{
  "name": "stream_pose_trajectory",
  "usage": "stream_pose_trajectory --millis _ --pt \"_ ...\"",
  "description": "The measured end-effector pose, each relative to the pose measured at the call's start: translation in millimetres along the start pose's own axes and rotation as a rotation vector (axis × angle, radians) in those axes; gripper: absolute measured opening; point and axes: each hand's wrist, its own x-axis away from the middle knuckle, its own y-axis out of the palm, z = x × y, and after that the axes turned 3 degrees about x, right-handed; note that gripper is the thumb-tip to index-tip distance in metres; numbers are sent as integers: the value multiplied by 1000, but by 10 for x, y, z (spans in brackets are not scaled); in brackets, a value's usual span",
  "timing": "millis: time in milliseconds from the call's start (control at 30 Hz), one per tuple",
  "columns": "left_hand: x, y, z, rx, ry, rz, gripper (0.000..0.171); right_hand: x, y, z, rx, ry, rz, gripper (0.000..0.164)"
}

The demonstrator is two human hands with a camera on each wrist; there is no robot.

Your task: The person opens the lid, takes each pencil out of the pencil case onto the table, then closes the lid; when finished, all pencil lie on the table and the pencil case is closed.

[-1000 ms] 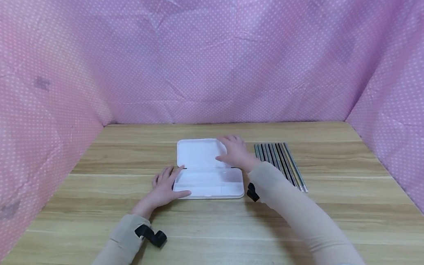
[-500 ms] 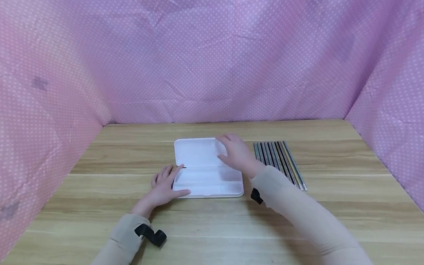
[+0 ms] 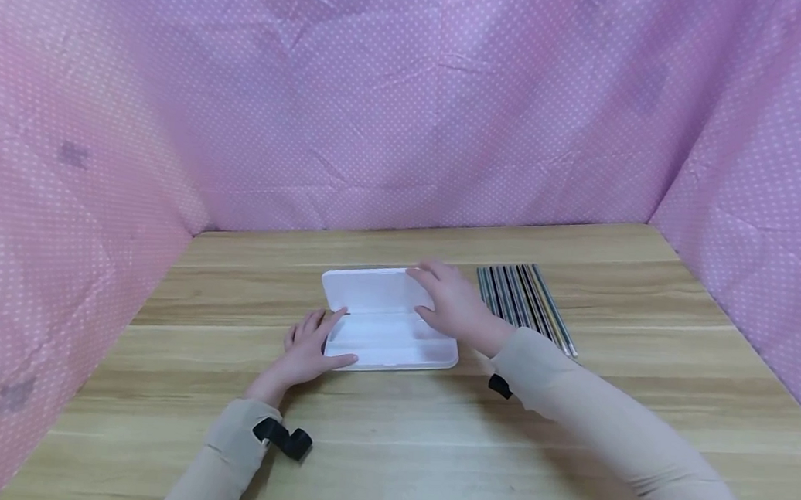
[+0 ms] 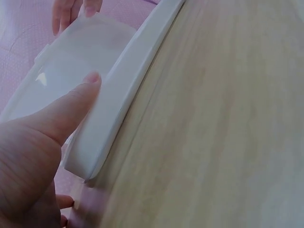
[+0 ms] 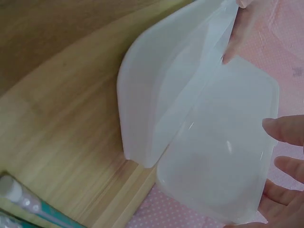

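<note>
A white plastic pencil case lies on the table with its lid tilted up at the back and its long compartment showing. My left hand holds the case at its left end, thumb at the front edge and forefinger by the hinge. In the left wrist view that thumb lies over the front wall. My right hand grips the lid at its right side. The right wrist view has its fingertips at the lid's outer edge, with some fingers behind it.
Several pencils lie side by side in a row to the right of the case, partly behind my right forearm. The wooden table ends at a pink dotted cloth at the back and sides.
The lid has gone from lying back flat to tilting upward, with my right hand on it. My right hand has moved slightly toward me. My left hand has kept its place on the case.
</note>
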Motion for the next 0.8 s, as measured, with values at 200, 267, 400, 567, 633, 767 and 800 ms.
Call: stream_pose_trajectory --millis 200,267,400,567,633,767,800 --pt "91 -121 -4 -11 76 -8 92 48 19 -7 -15 -38 -12 57" --pt "135 -166 -2 -20 117 -5 95 56 25 -11 -20 -54 -6 57" --pt "207 -230 7 -51 157 -19 97 62 30 -15 -36 -61 0 57" --pt "221 -263 41 -77 159 -8 93 40 0 -11 -95 -30 -28 56" --pt "201 -271 57 -81 146 14 90 15 -7 6 -124 -7 -40 56" --pt "152 -280 83 -99 120 44 87 -38 -7 64 -154 21 -39 55" --pt "141 -277 86 -107 119 45 87 -46 -1 75 -149 24 -39 55"
